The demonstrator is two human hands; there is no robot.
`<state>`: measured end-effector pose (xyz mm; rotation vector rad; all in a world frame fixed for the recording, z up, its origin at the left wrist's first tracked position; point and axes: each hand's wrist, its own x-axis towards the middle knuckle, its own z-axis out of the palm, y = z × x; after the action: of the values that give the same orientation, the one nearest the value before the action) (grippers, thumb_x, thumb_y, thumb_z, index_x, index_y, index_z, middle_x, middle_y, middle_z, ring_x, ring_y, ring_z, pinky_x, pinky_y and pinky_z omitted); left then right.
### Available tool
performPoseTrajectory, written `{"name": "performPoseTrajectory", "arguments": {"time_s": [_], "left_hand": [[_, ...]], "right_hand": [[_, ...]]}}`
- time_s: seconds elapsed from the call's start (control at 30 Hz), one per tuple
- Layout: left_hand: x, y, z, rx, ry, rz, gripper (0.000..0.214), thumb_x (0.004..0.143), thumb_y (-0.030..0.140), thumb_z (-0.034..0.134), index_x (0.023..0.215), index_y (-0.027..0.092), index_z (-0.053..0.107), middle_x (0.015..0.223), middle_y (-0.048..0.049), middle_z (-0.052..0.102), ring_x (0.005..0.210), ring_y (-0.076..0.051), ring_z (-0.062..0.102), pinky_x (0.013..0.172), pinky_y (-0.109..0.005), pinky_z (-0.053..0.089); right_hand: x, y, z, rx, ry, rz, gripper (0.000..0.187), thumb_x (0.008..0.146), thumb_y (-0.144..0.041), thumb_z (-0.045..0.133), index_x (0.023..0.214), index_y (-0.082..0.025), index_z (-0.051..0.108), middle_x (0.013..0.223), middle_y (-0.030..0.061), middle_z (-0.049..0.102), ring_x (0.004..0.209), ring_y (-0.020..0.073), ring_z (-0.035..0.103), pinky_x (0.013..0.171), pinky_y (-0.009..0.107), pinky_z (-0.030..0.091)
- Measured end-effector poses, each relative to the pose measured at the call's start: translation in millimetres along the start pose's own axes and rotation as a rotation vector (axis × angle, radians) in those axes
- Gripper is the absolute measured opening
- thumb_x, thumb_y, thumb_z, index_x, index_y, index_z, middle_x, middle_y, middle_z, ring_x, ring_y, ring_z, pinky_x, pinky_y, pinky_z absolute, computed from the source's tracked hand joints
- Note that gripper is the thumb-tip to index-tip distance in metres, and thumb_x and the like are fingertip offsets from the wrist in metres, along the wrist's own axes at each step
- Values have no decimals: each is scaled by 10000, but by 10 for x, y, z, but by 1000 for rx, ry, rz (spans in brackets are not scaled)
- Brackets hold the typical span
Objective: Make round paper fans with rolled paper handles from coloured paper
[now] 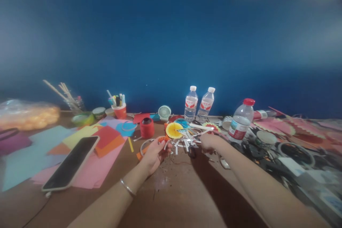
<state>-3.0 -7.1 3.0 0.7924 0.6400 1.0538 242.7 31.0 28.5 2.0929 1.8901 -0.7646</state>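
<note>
Stretches two bare forearms [107,199] in from the lower edge, nearest the camera in the head view, over a brown table [171,199]. Wears a silver bangle [127,187] on the left wrist. Holds pleated orange paper [163,139] in the left hand [155,156], near the middle of the table, pinching it between thumb and fingers. Curls the fingers of the right hand [210,143] inward beside white scraps [180,145]; hides their tips, so cannot tell whether pinching or loose. Has a yellow rosette [174,130] just beyond the orange paper, with a red spool [147,128] to its left. Shows a small fan [164,113] and two white-capped bottles [191,105] farther back, before a blue wall [160,50]. Has a phone [72,162] lying on coloured sheets [24,156] at left, with a pen cup [120,111] behind. Shows a red-capped bottle [242,123] upright beyond the right forearm, beside pink paper [278,126] and a blurred jumble of black cables [256,151].
</note>
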Motion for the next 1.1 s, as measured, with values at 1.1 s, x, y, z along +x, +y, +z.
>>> {"name": "performPoseTrajectory", "arguments": {"time_s": [1.1], "left_hand": [[-71, -29, 75, 99, -41, -33, 363, 698, 420, 617, 919, 136, 569, 656, -26, 588, 552, -96, 539, 524, -198, 430]], "right_hand": [[-414, -891, 541, 1051, 523, -666, 99, 697, -220, 544, 779, -170, 568, 628, -22, 570, 581, 127, 521, 567, 235, 403]]}}
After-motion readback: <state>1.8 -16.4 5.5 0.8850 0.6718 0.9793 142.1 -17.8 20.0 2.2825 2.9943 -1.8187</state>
